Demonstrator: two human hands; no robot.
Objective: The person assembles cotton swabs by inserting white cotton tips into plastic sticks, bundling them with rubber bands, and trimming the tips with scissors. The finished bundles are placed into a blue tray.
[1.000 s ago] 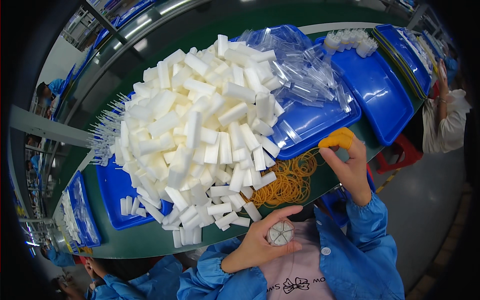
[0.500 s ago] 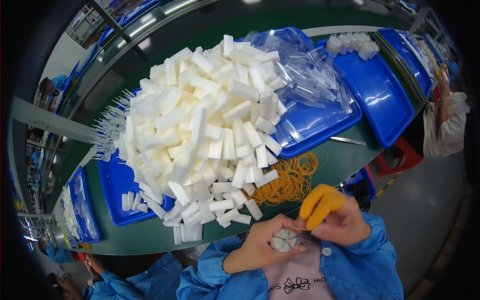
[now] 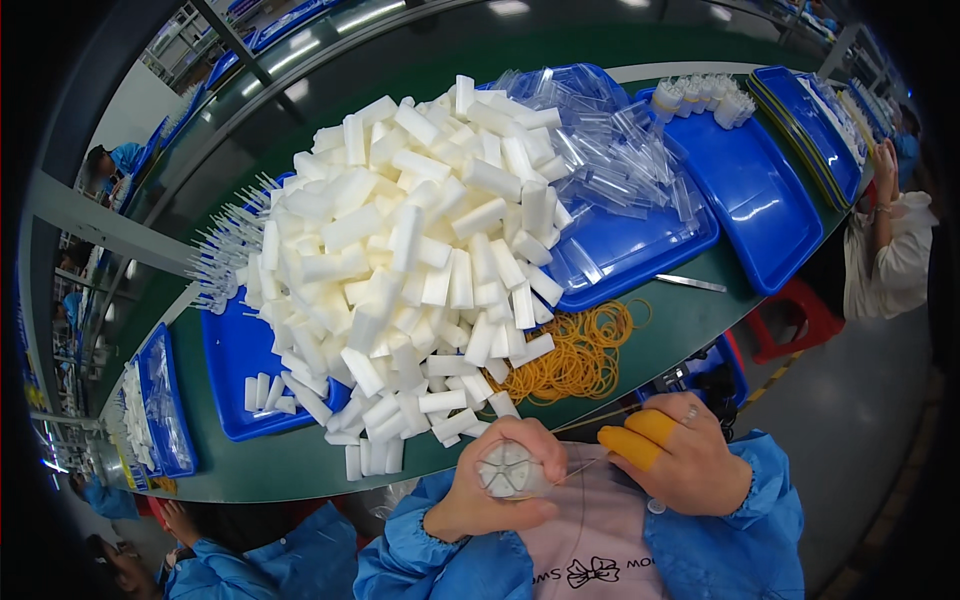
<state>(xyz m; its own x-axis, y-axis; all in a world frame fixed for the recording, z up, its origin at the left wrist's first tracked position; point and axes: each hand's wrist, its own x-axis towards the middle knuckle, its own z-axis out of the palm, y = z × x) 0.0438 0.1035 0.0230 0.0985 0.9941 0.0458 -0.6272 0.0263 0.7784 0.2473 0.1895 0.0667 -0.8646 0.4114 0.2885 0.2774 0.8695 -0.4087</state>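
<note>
My left hand (image 3: 478, 498) is closed around a round bundle of clear plastic tubes (image 3: 508, 470), its segmented end facing up. Yellow finger cots (image 3: 637, 440) cover fingers of my right hand (image 3: 695, 460), which is closed on a thin rubber band (image 3: 584, 467). The band stretches between the bundle and the right fingertips; how it wraps the bundle is hidden by the left hand. Just beyond my hands, a heap of yellow rubber bands (image 3: 575, 360) lies on the green table (image 3: 240, 478), beside a big pile of white foam blocks (image 3: 400, 260).
Clear plastic sleeves (image 3: 620, 150) fill part of a blue tray (image 3: 640, 250). Another blue tray (image 3: 765, 200) holds banded white bundles (image 3: 700, 98) at its far end. Metal tweezers (image 3: 690, 283) lie near the table edge. Thin white-tipped rods (image 3: 230, 245) stick out at left. Co-workers sit on both sides.
My hands have drawn apart: the left moved left with the bundle, the right moved slightly right. The rubber band now spans the gap between them.
</note>
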